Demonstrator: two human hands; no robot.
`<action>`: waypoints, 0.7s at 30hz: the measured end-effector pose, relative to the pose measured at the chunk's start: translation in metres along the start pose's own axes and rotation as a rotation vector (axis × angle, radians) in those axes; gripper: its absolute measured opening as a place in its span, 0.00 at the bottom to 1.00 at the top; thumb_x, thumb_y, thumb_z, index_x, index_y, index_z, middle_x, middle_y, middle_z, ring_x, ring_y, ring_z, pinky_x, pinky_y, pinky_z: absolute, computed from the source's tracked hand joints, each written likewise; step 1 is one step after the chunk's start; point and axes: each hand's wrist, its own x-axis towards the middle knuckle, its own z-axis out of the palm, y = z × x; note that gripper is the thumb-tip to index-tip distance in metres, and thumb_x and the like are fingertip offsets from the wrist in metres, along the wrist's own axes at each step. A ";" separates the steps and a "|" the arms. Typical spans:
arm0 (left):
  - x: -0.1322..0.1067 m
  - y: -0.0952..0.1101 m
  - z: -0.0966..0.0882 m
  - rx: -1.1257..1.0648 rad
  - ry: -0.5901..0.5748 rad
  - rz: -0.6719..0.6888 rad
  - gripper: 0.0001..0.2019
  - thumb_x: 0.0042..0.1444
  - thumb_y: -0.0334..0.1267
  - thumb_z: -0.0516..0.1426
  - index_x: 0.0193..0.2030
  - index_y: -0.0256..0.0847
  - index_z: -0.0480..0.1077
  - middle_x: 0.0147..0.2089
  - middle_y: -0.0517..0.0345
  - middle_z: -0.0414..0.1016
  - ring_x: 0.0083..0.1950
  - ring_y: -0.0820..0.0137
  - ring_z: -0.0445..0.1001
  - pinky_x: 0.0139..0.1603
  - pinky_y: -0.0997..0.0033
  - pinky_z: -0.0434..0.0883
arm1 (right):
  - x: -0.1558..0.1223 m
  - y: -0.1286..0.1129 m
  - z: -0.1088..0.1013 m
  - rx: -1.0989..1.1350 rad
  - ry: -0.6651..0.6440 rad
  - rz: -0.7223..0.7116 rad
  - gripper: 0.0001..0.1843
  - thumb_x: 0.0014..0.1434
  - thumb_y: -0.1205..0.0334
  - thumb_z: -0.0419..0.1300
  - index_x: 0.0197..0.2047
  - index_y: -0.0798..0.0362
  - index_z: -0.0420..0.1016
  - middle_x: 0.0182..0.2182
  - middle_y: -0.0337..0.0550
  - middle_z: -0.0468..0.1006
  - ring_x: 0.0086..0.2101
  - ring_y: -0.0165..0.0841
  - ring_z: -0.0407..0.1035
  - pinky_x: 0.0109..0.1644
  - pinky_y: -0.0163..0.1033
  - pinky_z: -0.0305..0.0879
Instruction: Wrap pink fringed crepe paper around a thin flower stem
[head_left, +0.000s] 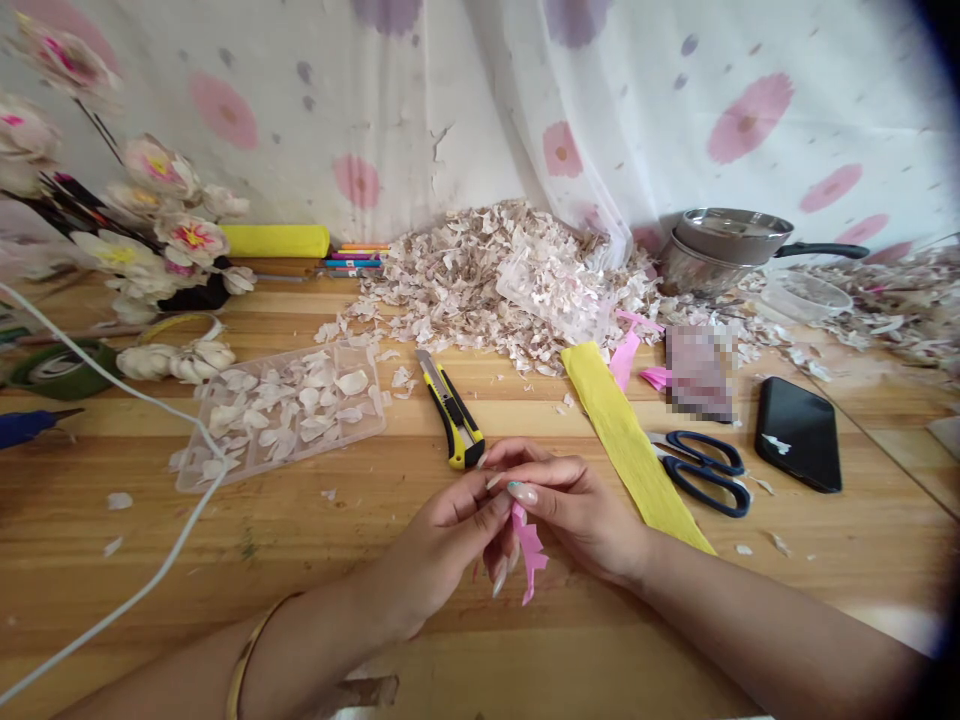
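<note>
Pink paper piece (531,555): jagged-edged, pinched at its top end, hanging just below and right of the utility knife (452,410). Left hand (442,545): thumb and fingertips closed on the paper, below the knife's butt. Right hand (577,510): fingers curled, likewise pinching the paper's top, touching the left hand, just right of the knife. Yellow crepe strip (626,440): flat, right of the knife. Scissors (705,470) and black phone (799,435): farther right. Clear compartment tray (300,448) with pale petals: left of the knife. Heap of pale petals (480,280): behind the knife. All on wooden table (300,560).
</note>
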 end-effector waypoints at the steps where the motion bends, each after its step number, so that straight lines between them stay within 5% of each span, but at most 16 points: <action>1: 0.000 0.000 0.000 -0.004 0.003 -0.003 0.18 0.56 0.53 0.59 0.33 0.37 0.67 0.24 0.63 0.68 0.24 0.77 0.65 0.25 0.78 0.64 | 0.000 0.000 0.000 -0.004 0.001 -0.004 0.08 0.59 0.56 0.64 0.42 0.43 0.82 0.49 0.44 0.72 0.51 0.35 0.66 0.59 0.45 0.61; 10: 0.000 0.002 -0.001 -0.049 -0.030 -0.010 0.17 0.57 0.52 0.59 0.36 0.38 0.67 0.25 0.64 0.66 0.24 0.77 0.64 0.25 0.78 0.64 | -0.002 0.004 -0.002 0.053 -0.054 -0.043 0.10 0.63 0.58 0.60 0.46 0.41 0.80 0.55 0.42 0.68 0.56 0.35 0.62 0.61 0.45 0.59; 15: -0.001 0.003 -0.001 -0.032 -0.005 -0.015 0.19 0.55 0.53 0.60 0.34 0.37 0.66 0.26 0.63 0.66 0.25 0.77 0.64 0.26 0.77 0.65 | -0.002 0.003 -0.001 0.160 -0.054 0.045 0.08 0.61 0.55 0.62 0.41 0.43 0.82 0.57 0.43 0.67 0.48 0.34 0.70 0.55 0.46 0.65; 21: -0.001 0.003 -0.002 0.101 -0.042 0.038 0.17 0.60 0.52 0.56 0.34 0.37 0.65 0.24 0.63 0.67 0.24 0.78 0.63 0.26 0.78 0.62 | -0.001 -0.002 0.004 0.285 -0.003 0.148 0.06 0.55 0.56 0.67 0.34 0.48 0.84 0.58 0.44 0.68 0.50 0.38 0.68 0.52 0.43 0.66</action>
